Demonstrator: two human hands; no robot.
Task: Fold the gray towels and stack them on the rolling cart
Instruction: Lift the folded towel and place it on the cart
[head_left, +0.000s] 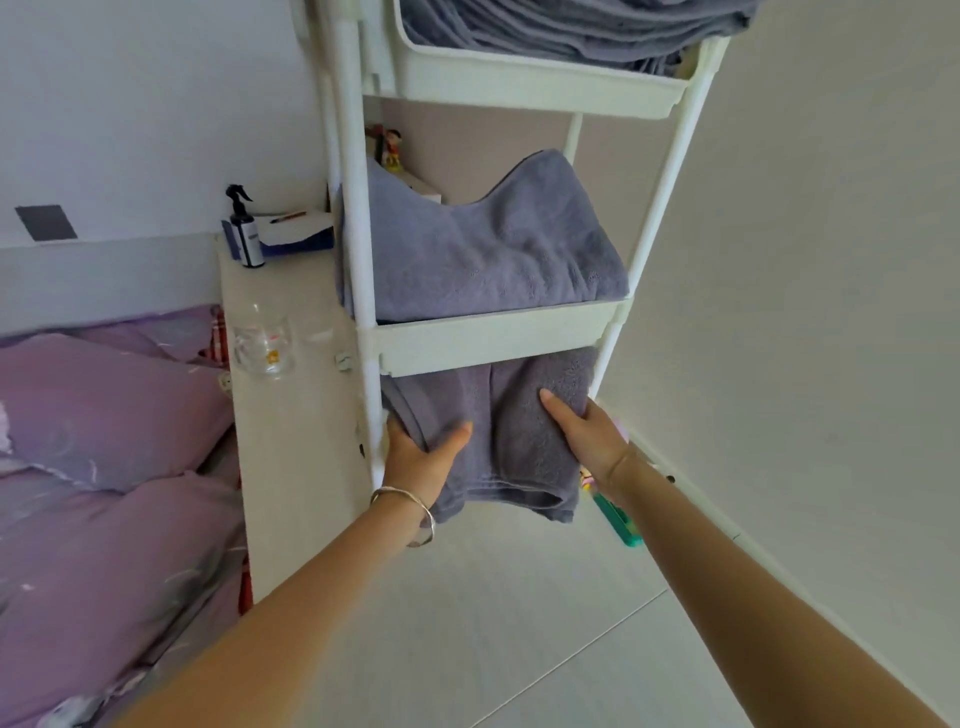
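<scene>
Lower left of frame: bed (104, 415) in purple covers, then a pale ledge (291, 431) carrying a spray bottle (244, 228) and a clear glass (262, 345); neither matters to this step. Centre: rolling cart (493, 340), white, with gray towels heaped in its top tray (561, 26) and one folded towel (483, 249) lying in the middle tray. The folded gray towel in hand (514, 447) sits lower centre, its far end tucked just under the middle tray's front rim and its near edge hanging toward you; the bottom tray is hidden behind it. Judged step: sliding it onto the lowest level. To do it well, keep both sides level so the fold does not open, clear the left post, push it in flat, then lift the drooping near edge in after it. Your left hand (423, 452), bracelet (410, 514) at the wrist, grips the towel's left edge, thumb on top and fingers underneath, just beside the post. Your right hand (587, 436) grips the right side the same way, thumb pressed on the cloth, fingers out of sight below. Both forearms reach forward, roughly parallel.
</scene>
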